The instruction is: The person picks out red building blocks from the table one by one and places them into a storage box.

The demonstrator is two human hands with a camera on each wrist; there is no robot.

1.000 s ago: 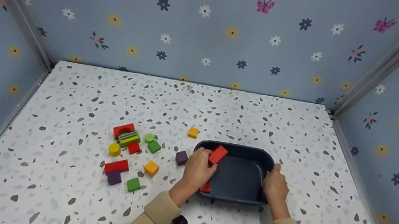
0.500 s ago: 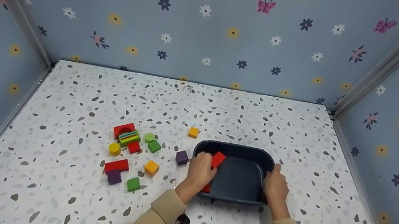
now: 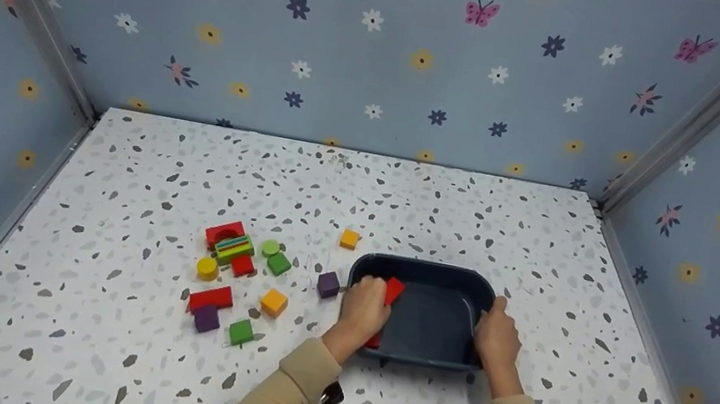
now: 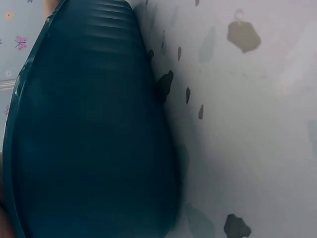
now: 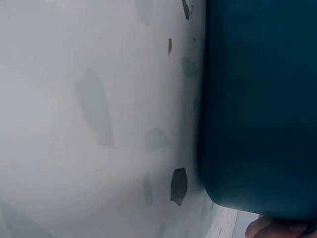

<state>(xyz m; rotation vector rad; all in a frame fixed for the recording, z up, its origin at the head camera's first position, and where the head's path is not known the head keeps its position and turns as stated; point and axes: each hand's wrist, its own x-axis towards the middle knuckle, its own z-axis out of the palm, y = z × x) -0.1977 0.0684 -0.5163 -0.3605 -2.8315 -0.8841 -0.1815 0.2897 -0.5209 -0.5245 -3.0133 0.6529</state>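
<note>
A dark blue rectangular basin (image 3: 431, 322) stands on the speckled table. My right hand (image 3: 499, 336) grips its right rim; in the right wrist view, fingertips (image 5: 275, 228) show at the lower edge of the basin wall. Inside the left end of the basin, my left hand (image 3: 364, 310) holds a red rectangular block (image 3: 394, 290), whose far end sticks out past the fingers. Another red block (image 3: 374, 340) lies by the basin's near left corner, partly hidden by the left hand. The outer wall of the basin (image 4: 94, 124) fills much of the left wrist view.
Left of the basin lie a purple cube (image 3: 329, 285) and a yellow cube (image 3: 349, 239). Farther left is a loose group with a red arch block (image 3: 224, 232), a green cube (image 3: 242, 332), an orange cube (image 3: 274, 302) and a red block (image 3: 211, 299). Flowered panels (image 3: 383, 54) enclose the table.
My left hand has moved slightly right and lower into the basin with the red block, less of which shows now. The right hand and the basin have stayed in place.
</note>
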